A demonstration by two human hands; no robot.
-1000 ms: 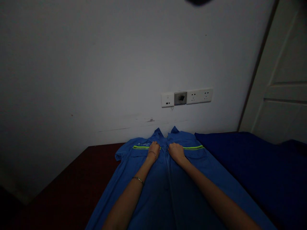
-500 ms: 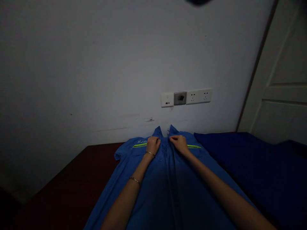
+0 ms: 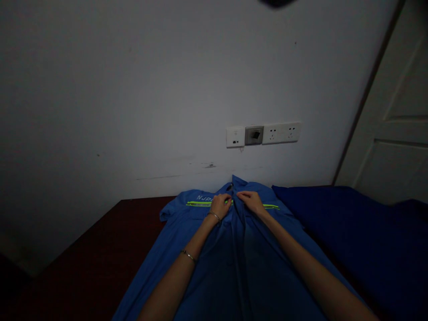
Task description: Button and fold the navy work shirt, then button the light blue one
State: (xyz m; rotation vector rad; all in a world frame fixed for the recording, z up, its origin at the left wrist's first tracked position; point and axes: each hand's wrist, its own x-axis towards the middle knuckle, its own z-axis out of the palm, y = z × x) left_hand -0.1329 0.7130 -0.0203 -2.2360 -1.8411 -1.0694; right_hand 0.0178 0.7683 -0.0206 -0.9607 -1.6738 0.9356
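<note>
A blue shirt (image 3: 187, 232) with bright yellow-green chest stripes and white lettering lies front up, its collar toward the wall. Near the collar, my left hand (image 3: 221, 205) is closed in a pinch on the left front edge of the shirt. Just beside it, my right hand (image 3: 250, 201) pinches the right front edge. The two hands are close together but apart, with the front opening between them. Fingertip detail is dim, and any button there is too small to make out. Two thin bracelets circle my left wrist and forearm.
The shirt rests on a dark red-brown table (image 3: 100, 249). Dark blue cloth (image 3: 351, 232) lies to the right. Behind stands a pale wall (image 3: 150, 111) with a row of sockets and switches (image 3: 281, 133). A white panelled door (image 3: 397, 142) is at the far right.
My left hand has moved right, bringing the left front edge against the right one. The collar's left point has folded down, and more lettering shows. My right hand has barely moved.
</note>
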